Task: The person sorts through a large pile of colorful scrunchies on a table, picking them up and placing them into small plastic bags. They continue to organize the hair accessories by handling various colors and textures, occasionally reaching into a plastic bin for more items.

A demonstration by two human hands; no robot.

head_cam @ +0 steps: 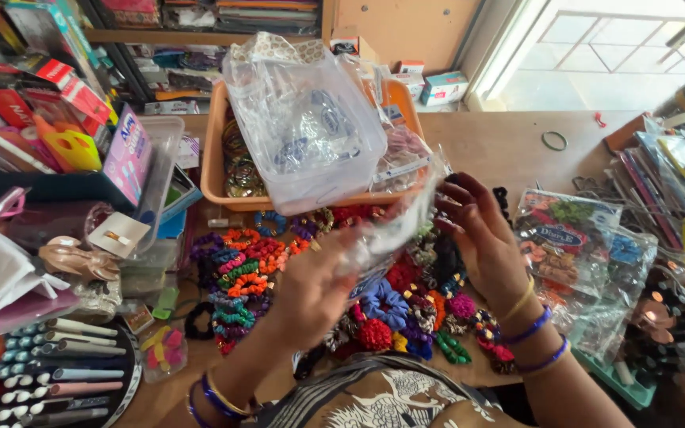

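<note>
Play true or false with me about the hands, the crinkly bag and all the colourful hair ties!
1. Both hands hold a clear plastic bag. True: the left hand grips it from below, the right hand at its side.
2. The scrunchies lie in a pile on the wooden table. True.
3. The orange basket sits on the floor. False: it sits on the table, behind the scrunchies.
4. The wrists are bare. False: both wear bangles.
5. The markers are by the right hand. False: they lie at the far left.
</note>
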